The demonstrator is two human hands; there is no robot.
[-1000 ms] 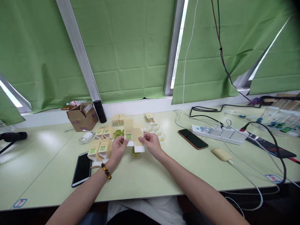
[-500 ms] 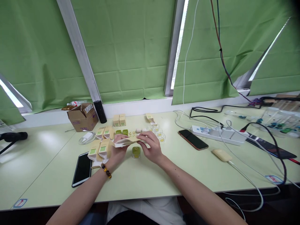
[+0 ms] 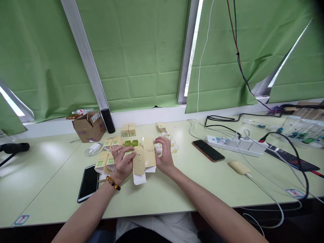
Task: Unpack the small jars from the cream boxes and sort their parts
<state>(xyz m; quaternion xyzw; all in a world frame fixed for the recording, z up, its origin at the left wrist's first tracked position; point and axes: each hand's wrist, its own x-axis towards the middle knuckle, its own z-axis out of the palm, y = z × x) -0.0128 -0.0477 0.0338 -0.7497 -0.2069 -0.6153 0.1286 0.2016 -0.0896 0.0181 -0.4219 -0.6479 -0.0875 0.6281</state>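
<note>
so i'm watching this through the head cam from way off, and i'll place everything by the tan carton (image 3: pixel 149 152), which is up between both hands near the middle of the table (image 3: pixel 174 192). it's opened out, two printed panels side by side with white flaps poking toward me, so i'd call this one barely started: not a box yet. the left hand (image 3: pixel 122 164) has its fingertips on the carton's left panel, looks like a pinch, though i can't really see the thumb. the right hand (image 3: pixel 164 157) grips the right edge between thumb and fingers, lower fingers hidden. left of the carton are four folded cartons (image 3: pixel 116 141), already in shape, but white flaps show under the near ones, so my guess is only part done. behind it, a bit left, two small boxes (image 3: pixel 129 130) look closed up, which i'd count as finished. just behind the carton sit green tubs (image 3: pixel 128 143), and to its right, past the fingers, pale cylinders (image 3: pixel 158 150) and clear cups (image 3: pixel 174 148) with yellow in them, all outside any box.
</note>
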